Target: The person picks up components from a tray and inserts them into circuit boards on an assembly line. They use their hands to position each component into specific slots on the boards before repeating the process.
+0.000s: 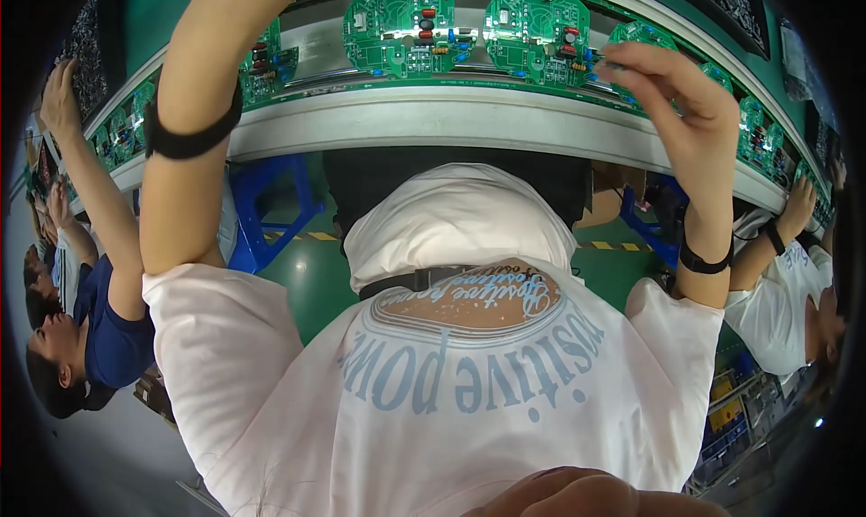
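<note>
white shirt (433, 373) fills the foreground. right hand (681, 97) is raised over the conveyor (433, 120), fingers pinched narrow on a small part, just right of the round green circuit board (537, 34). left hand is out of frame above; only the forearm (194, 111) shows, state unknown. co-workers sit on both sides.

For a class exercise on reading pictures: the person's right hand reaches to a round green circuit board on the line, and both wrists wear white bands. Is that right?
Not quite. The head view shows the bands are black, not white. The right hand does reach to a round green circuit board on the line.
</note>
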The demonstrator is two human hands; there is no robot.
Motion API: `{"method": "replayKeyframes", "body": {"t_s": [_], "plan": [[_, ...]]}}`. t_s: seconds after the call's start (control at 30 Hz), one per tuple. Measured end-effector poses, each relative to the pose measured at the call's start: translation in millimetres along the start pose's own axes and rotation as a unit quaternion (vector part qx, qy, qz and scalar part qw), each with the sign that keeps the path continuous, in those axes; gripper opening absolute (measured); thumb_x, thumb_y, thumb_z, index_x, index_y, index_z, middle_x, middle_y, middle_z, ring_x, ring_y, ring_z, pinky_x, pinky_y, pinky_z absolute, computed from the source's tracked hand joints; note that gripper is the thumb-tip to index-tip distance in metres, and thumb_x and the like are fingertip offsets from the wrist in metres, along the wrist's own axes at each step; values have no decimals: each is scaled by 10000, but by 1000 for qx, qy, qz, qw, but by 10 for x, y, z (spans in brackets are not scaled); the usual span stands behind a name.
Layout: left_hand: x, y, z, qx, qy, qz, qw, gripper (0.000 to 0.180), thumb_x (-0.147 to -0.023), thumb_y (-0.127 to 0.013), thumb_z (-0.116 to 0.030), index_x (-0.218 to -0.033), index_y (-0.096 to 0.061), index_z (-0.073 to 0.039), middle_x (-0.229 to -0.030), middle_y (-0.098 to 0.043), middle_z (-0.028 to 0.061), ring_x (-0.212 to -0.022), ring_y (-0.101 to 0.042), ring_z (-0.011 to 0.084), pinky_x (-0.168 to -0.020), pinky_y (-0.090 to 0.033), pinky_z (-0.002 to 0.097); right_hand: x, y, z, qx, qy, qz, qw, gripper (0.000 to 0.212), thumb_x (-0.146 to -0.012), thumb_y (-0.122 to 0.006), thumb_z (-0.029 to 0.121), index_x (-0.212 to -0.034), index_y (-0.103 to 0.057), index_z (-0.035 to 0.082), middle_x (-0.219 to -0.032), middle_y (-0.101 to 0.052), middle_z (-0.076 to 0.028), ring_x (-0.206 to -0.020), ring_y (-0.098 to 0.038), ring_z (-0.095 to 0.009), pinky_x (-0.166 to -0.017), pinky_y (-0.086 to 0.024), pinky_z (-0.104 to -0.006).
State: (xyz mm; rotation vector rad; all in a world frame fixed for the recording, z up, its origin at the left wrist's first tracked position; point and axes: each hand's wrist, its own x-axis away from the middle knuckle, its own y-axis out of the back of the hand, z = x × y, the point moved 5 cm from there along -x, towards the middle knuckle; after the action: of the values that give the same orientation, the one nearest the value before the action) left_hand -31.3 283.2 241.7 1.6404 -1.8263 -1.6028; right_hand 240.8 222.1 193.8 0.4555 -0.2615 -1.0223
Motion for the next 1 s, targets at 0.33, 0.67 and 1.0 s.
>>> {"method": "replayKeyframes", "body": {"t_s": [0.33,0.67,1.0], "plan": [[694,191,-260,157,228,97,956,125,-919,-712,48,-1041,-739,33,-854,-696,69,-836,-670,123,-759,-537,225,-117,-336,85,205,191,62,958,208,-795,-760,-56,-987,-740,21,-1027,-653,-86,-930,-665,-262,-787,-539,-336],[1266,-11,-48,342,300,95,886,227,-990,-673,-36,-1201,-707,41,-1086,-754,116,-969,-726,179,-845,-582,285,-118,-331,40,227,189,72,953,206,-773,-793,-17,-967,-744,34,-1027,-636,-79,-967,-639,-273,-813,-518,-372],[1307,-140,-39,434,354,162,812,249,-1013,-644,-35,-1242,-692,52,-1055,-756,137,-931,-724,150,-845,-583,257,-129,-366,189,310,274,128,902,242,-752,-735,0,-991,-709,29,-1037,-647,-80,-921,-630,-288,-779,-508,-389]]}}
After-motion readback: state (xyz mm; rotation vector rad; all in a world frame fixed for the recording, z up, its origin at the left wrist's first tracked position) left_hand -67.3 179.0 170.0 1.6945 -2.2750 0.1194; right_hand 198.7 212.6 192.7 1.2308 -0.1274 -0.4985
